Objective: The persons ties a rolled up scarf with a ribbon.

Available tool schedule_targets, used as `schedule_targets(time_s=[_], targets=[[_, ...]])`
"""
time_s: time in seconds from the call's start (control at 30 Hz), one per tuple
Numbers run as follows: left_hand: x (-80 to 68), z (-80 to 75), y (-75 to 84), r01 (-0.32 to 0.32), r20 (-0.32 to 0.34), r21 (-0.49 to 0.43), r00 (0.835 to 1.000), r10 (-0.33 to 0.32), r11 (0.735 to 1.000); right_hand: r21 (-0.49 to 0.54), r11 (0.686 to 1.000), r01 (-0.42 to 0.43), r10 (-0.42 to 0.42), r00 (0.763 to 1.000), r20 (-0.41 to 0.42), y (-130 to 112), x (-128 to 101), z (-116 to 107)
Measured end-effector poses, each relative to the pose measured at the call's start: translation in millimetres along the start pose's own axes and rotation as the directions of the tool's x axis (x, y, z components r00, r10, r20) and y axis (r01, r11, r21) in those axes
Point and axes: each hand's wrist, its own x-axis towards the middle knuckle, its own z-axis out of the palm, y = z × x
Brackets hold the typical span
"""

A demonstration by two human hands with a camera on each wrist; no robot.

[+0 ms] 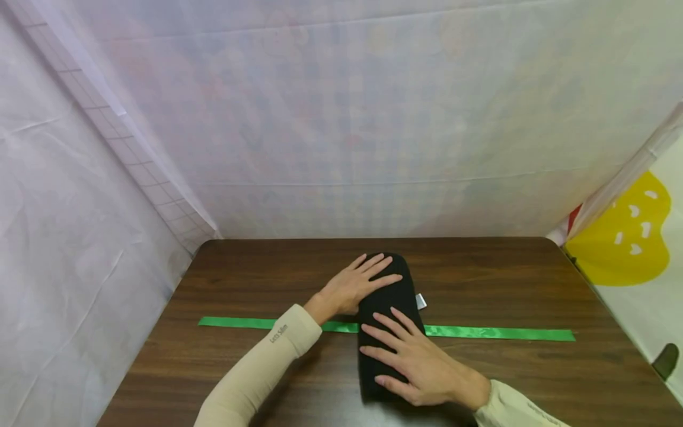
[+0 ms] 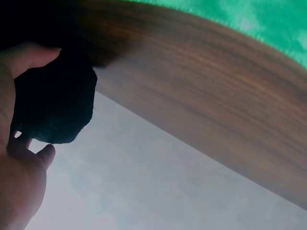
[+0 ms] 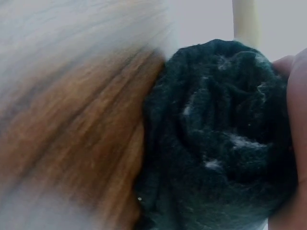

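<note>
Head view first, reading from the left: a white sheet point(image 1: 80, 249) hangs beside our wooden table point(image 1: 533, 379), and a green ribbon point(image 1: 496, 333) lies flat across the tabletop, running from left to right. Our left hand point(image 1: 354, 284) comes next, its fingers straight and spread, lying flat on the far end of a black rolled cloth point(image 1: 385, 296). That roll sits near the middle of the table, lengthwise away from us, on top of the ribbon and crossing it. A small white tag point(image 1: 421, 301) sticks out at the roll's right side. Our right hand point(image 1: 416, 362) rests on the near end of the roll, fingers likewise straight and spread, palm down. Further right a panel with a yellow shape point(image 1: 624, 237) stands past the table's edge.

From the left wrist camera we see the left hand point(image 2: 19, 143) at the frame's left edge against the dark end of the roll point(image 2: 53, 105), with the table point(image 2: 201, 105) and ribbon point(image 2: 268, 21) behind. From the right wrist camera the rolled end point(image 3: 220, 139) fills the picture, showing its spiral layers flecked with lint, and the right hand point(image 3: 295, 143) touches it at the right edge.
</note>
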Motion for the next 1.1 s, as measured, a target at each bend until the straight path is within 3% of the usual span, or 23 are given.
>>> schedule_targets(time_s=[0.37, 0.5, 0.67, 0.83, 1.0, 1.1], targets=[[-9.1, -8.2, -2.9, 0.033, -0.017, 0.036, 0.999, -0.032, 0.999, -0.007, 1.000, 0.002, -0.002, 1.000, 0.026, -3.7, 0.4, -14.8], [-14.4, -11.9, -7.0, 0.064, -0.011, 0.024, 0.998, -0.064, 0.998, -0.002, 1.000, 0.007, -0.007, 1.000, -0.003, 2.1, 0.9, -23.3], [-23.3, -13.6, -15.0, 0.111, -0.012, -0.039, 0.994, -0.111, 0.993, 0.026, 0.998, -0.050, 0.051, 0.996, -0.078, 19.6, -1.6, -38.5], [-34.9, -12.8, -22.2, 0.157, -0.040, -0.059, 0.986, -0.159, 0.986, 0.062, 0.980, -0.188, 0.195, 0.971, -0.139, 41.9, -13.1, -52.7], [-47.8, -11.3, -26.0, 0.186, -0.104, -0.059, 0.976, -0.191, 0.981, 0.101, 0.946, -0.309, 0.323, 0.930, -0.179, 62.1, -27.2, -60.6], [-54.3, -11.2, -26.9, 0.206, -0.118, -0.108, 0.969, -0.218, 0.973, 0.125, 0.923, -0.363, 0.382, 0.903, -0.197, 71.5, -36.2, -62.4]])
